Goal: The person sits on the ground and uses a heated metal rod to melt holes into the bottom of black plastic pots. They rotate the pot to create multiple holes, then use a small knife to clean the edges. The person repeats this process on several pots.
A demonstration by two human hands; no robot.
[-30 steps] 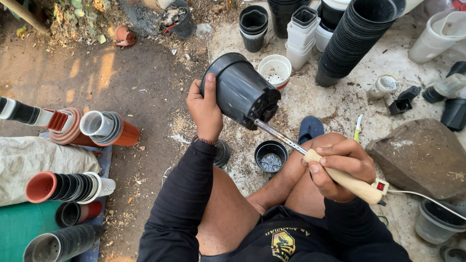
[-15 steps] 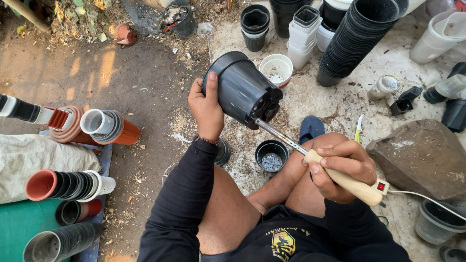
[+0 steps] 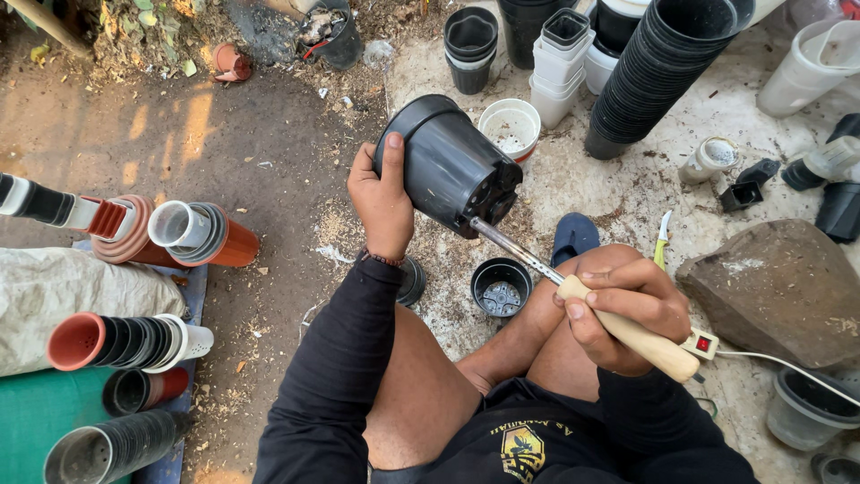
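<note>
Black plastic pot (image 3: pixel 452 166) tilted, above the ground, L hand (image 3: pixel 381 202) gripping its rim; R hand (image 3: pixel 623 309) closed round soldering iron (image 3: pixel 587 300), tip prob. touching pot base.

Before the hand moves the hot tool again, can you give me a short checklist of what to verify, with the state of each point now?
1. Left hand holds the black pot firmly by its rim: ok.
2. Right hand grips the soldering iron on the wooden handle, away from the metal rod: ok.
3. Tip meets the pot's base: ok.
4. Left fingers sit far from the tip: ok.
5. Rod passes above the bare knee with a safe gap: cannot tell.
6. White cord runs free, beside the flat stone: ok.
</note>
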